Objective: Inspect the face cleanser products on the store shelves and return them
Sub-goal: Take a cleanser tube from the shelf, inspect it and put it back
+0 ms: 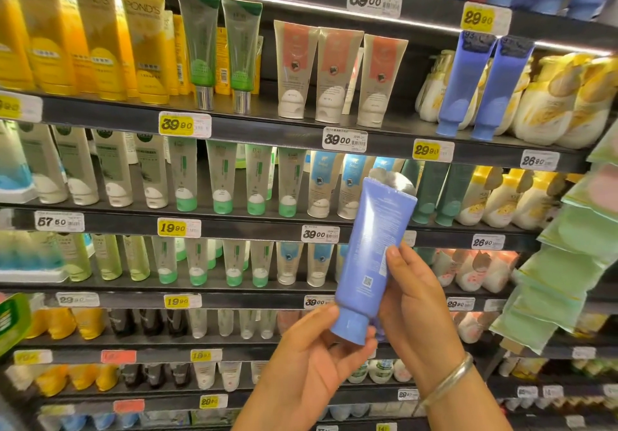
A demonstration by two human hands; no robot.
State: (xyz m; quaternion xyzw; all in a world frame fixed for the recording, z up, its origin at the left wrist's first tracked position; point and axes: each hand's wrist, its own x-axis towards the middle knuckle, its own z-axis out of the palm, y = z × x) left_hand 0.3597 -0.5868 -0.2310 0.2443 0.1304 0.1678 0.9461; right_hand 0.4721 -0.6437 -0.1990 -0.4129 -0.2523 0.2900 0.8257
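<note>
I hold a blue face cleanser tube (371, 250) upright in front of the shelves, cap down, its printed back with a small code facing me. My left hand (311, 363) pinches the blue cap from below between thumb and fingers. My right hand (414, 300), with a silver bangle on the wrist, grips the tube's lower right side, thumb on the label. Two matching blue tubes (485, 86) stand on the upper shelf at the right, under a 29.90 price tag.
Dark store shelves (267, 122) run across the whole view, packed with cleanser tubes: yellow ones (100, 42) top left, green (217, 49) and peach-white (337, 72) in the middle, pump bottles (568, 102) at the right. Green packets (568, 263) hang at the right edge.
</note>
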